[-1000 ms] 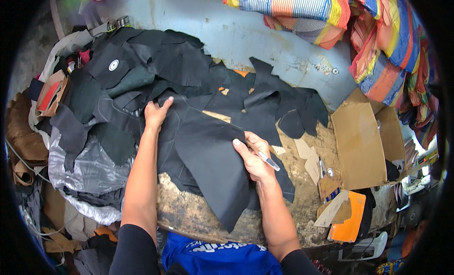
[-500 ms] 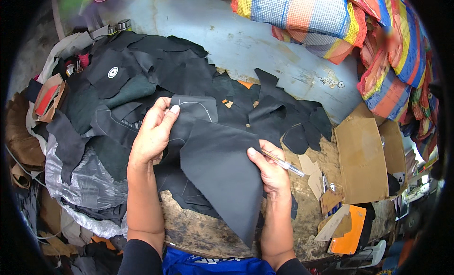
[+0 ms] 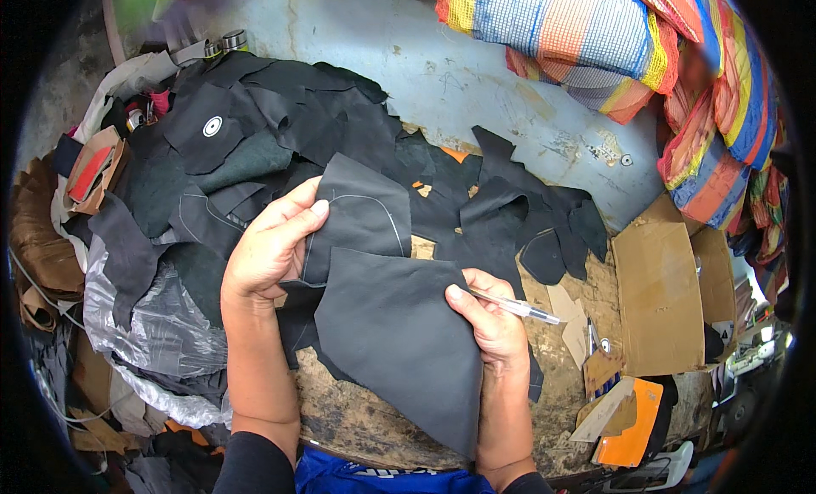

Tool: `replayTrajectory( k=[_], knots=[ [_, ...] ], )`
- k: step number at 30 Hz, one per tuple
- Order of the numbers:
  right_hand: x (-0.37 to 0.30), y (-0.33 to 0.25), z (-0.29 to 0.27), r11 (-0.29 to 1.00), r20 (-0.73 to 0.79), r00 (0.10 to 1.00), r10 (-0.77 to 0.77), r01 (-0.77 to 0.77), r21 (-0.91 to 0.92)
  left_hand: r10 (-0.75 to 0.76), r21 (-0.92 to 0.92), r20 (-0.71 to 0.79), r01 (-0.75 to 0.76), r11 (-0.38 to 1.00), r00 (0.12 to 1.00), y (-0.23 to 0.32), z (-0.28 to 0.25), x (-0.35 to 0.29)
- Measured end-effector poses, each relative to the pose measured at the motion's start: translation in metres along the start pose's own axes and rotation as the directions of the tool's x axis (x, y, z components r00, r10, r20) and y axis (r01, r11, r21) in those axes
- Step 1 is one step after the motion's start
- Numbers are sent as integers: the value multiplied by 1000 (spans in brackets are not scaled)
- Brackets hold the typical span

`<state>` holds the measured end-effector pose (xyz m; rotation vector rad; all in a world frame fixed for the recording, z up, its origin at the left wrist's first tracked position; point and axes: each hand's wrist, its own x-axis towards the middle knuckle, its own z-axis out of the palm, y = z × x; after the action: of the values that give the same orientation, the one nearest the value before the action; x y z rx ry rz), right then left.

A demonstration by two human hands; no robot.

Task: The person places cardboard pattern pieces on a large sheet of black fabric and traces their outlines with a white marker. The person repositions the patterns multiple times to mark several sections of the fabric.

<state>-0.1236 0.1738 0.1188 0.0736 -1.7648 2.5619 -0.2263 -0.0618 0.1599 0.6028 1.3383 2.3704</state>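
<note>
My left hand (image 3: 270, 239) pinches a black leather piece (image 3: 364, 218) with a pale curved line drawn on it. Between the thumb and fingers of my right hand (image 3: 495, 326) is a larger black leather piece (image 3: 399, 324), plain on the side facing me, its lower corner hanging down. A clear-barrelled pen (image 3: 520, 308) also sits in the right hand, its end pointing right. The larger piece partly overlaps the bottom of the marked one. Whether the two touch, I cannot tell.
Black leather scraps (image 3: 340, 120) heap across the worn table (image 3: 348, 417), with clear plastic (image 3: 174, 316) at left. On the right stand an open cardboard box (image 3: 659, 290) and an orange pad (image 3: 633, 422). Checked woven sacks (image 3: 561, 35) hang over the far right.
The marked piece in my left hand has come up and turned, showing more of its drawn line. The right hand's piece has shifted down a little, uncovering more of the other.
</note>
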Motion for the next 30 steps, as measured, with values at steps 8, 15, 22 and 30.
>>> replayTrajectory(
  k=[8,15,22,30],
  knots=[
    [0,1,7,997,-28,999,21,-19,74,58,122,24,-61,991,998,-1,3,0],
    [-1,0,8,998,-33,999,38,-36,45,105,206,-51,-92,974,993,2,4,-1],
    [0,-1,7,995,-49,995,91,-93,-33,209,202,-80,-189,961,975,-7,-18,8],
    [-37,-14,27,511,17,985,-170,103,-853,425,782,-380,39,623,822,-6,-30,16]
  ],
)
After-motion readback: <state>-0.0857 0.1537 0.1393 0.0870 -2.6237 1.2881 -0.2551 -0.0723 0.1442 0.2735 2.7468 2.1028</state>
